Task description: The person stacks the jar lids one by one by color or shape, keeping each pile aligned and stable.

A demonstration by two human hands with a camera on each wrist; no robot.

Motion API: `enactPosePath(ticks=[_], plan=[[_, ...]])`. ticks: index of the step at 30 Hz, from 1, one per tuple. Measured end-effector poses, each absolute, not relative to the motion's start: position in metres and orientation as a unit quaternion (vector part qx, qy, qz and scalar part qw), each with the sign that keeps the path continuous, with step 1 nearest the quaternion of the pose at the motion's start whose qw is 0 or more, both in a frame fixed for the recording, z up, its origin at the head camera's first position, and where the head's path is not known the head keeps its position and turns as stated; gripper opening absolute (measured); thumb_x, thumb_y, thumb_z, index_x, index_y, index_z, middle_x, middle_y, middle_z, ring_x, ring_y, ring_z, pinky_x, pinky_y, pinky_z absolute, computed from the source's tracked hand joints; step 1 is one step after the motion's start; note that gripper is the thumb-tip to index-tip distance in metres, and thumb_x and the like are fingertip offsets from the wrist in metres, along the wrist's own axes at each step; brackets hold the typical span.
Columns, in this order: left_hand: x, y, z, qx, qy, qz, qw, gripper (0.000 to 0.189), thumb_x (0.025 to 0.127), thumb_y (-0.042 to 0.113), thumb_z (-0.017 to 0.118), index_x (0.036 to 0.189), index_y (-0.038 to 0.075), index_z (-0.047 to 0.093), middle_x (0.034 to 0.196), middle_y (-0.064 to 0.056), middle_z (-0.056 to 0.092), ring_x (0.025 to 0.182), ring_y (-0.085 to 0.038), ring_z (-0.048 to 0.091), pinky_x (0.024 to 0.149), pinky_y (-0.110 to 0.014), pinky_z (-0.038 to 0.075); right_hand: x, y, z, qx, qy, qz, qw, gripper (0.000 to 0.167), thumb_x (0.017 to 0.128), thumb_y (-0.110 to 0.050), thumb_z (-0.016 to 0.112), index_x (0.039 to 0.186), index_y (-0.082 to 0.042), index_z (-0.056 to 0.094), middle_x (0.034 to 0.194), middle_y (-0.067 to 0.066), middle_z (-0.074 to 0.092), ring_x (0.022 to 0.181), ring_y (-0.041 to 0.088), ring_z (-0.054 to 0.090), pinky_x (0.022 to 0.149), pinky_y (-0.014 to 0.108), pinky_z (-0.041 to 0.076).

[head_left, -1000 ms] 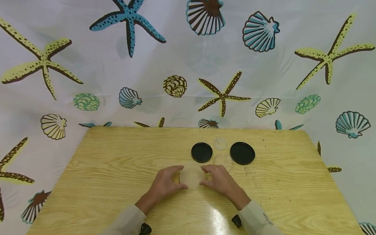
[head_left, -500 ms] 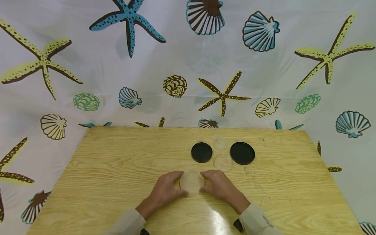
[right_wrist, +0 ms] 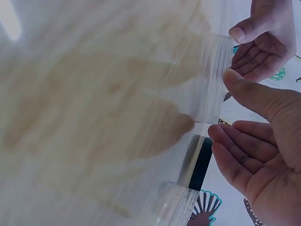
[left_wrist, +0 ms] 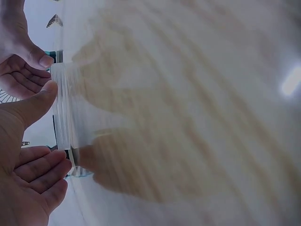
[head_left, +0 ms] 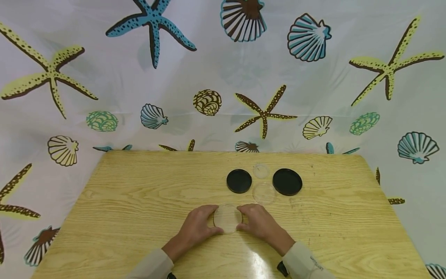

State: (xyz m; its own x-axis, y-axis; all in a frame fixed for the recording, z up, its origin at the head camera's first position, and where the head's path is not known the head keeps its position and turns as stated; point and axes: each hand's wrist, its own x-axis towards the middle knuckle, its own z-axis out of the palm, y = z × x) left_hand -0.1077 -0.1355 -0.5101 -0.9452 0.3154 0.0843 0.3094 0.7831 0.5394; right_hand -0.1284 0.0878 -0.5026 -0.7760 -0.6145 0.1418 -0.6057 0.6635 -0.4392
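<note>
In the head view a clear round petri dish sits flat on the wooden table, between both hands. My left hand grips its left edge, thumb at the near side and fingers at the far side. On the opposite edge my right hand holds it the same way. Seen from the left wrist, the stacked clear rims of the petri dish lie between thumb and fingers. The right wrist view also has the petri dish by the right thumb and fingertips.
Beyond the hands lie a smaller black round dish and a larger black round dish. Between them are a small clear disc and a bigger clear dish. A shell-print cloth hangs behind the wooden table.
Both hands have come slightly toward the person with the clear petri dish, mostly in the first half second. The black and clear round pieces behind have stayed in place.
</note>
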Motion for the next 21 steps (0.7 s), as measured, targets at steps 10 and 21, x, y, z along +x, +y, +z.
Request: enactPosePath(ticks=[10, 21], plan=[[-0.109, -0.135, -0.509, 0.173, 0.950, 0.259, -0.005, 0.071, 0.064, 0.039, 0.085, 0.120, 0.002, 0.062, 0.120, -0.012, 0.066, 0.113, -0.028, 0.061, 0.096, -0.043, 0.050, -0.129, 0.088, -0.499, -0.325, 0.915, -0.237, 0.009, 0.048, 0.074, -0.026, 0.081, 0.111, 0.001, 0.066, 0.108, 0.013, 0.071, 0.099, 0.025, 0.068, 0.084, 0.036, 0.056], [-0.114, -0.133, -0.498, 0.164, 0.954, 0.250, -0.007, 0.074, 0.066, 0.043, 0.084, 0.124, 0.003, 0.060, 0.124, -0.014, 0.063, 0.117, -0.030, 0.059, 0.097, -0.045, 0.050, -0.132, 0.099, -0.485, -0.297, 0.917, -0.266, 0.031, 0.051, 0.076, -0.023, 0.080, 0.116, 0.005, 0.064, 0.109, 0.017, 0.069, 0.093, 0.026, 0.068, 0.082, 0.038, 0.056]])
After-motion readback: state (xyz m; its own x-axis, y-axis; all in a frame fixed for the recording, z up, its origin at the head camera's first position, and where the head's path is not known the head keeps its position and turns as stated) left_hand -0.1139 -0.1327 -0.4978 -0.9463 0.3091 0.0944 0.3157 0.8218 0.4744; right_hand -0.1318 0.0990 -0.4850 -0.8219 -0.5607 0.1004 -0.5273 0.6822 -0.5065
